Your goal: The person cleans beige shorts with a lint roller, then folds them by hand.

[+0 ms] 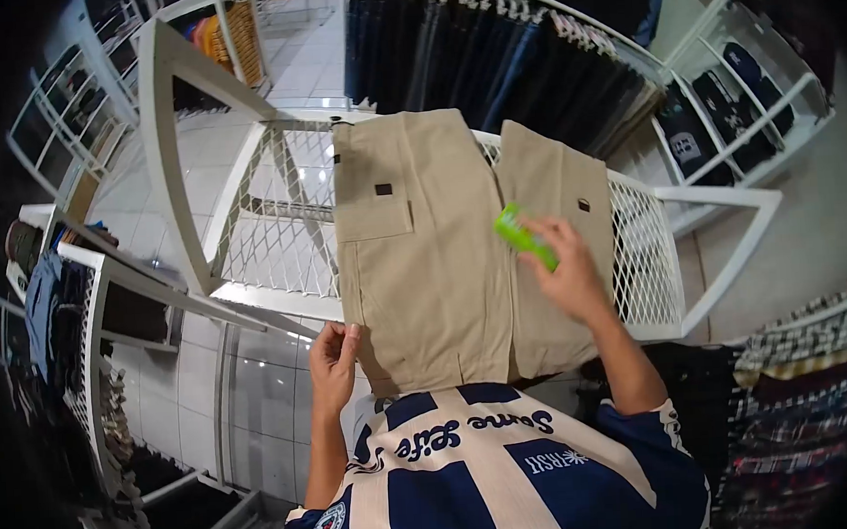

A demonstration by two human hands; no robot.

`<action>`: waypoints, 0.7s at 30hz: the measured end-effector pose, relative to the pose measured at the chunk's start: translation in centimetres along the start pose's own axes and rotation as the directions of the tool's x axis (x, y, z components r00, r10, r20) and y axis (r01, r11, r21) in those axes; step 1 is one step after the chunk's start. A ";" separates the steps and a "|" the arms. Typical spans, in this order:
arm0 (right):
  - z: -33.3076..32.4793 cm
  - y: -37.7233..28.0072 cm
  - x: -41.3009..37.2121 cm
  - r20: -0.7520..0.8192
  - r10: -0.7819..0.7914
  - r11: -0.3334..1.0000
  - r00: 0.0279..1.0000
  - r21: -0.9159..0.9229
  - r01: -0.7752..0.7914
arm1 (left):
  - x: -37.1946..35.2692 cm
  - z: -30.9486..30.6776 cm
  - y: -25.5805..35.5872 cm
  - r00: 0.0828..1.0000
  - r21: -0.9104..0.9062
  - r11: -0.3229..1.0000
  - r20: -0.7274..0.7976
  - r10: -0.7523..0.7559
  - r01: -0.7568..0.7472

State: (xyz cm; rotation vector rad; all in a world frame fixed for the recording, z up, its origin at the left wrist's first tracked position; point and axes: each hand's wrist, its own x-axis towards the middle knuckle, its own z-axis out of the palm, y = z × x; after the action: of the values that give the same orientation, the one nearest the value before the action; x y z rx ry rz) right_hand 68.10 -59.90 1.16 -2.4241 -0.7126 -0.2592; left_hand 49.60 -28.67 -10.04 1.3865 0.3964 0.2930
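Note:
Beige cargo pants lie spread over a white mesh rack, their waist toward my body and both legs pointing away. A flap pocket and small dark tags show on the legs. At the near left edge of the cloth, my left hand pinches the fabric between thumb and fingers. My right hand is closed around a small, bright green handheld tool, held over the right leg close to the gap between the legs. The tool's underside is hidden.
Dark jeans hang on a rail beyond the rack. Shelves of folded dark clothes stand at the far right, with plaid garments at the near right. White metal frames rise on the left above a tiled floor.

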 end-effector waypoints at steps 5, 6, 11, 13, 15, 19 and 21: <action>-0.8 13.3 -6.1 -0.300 0.261 0.880 0.917 -0.317 -0.354 | 0.2 -1.2 -0.9 0.986 0.172 0.985 0.164 -0.011 -0.018; -2.3 12.5 -7.1 -0.454 0.235 0.751 0.860 -0.477 -0.457 | 0.3 -1.2 -0.6 0.984 0.150 0.989 0.176 -0.020 -0.007; -2.7 2.2 -10.8 -0.407 0.235 0.941 0.883 -0.133 -0.311 | 0.5 -1.1 -0.7 0.969 0.030 0.995 0.228 -0.098 0.093; -0.3 -1.6 -12.3 -0.288 0.192 0.975 0.938 -0.049 -0.215 | -0.5 0.2 -0.4 0.966 0.045 0.996 0.244 -0.083 0.074; 0.8 -1.8 -13.7 -0.208 0.185 0.980 0.961 -0.041 -0.197 | -1.7 0.8 0.8 0.957 0.160 0.987 0.280 -0.072 0.027; -2.6 7.9 -15.9 -0.547 0.266 0.791 0.794 -0.347 -0.504 | -2.3 1.2 -0.6 0.960 0.076 0.996 0.280 0.022 -0.045; -4.0 7.0 -15.3 -0.665 0.249 0.797 0.704 -0.273 -0.539 | -2.9 1.5 -0.8 0.971 0.051 0.999 0.237 0.003 -0.015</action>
State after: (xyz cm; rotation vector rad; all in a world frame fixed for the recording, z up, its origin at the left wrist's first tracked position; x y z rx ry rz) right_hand 59.05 -73.69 -4.17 -2.6030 0.2203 -1.0587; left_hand 47.65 -31.34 -10.36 1.4566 0.2008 0.1220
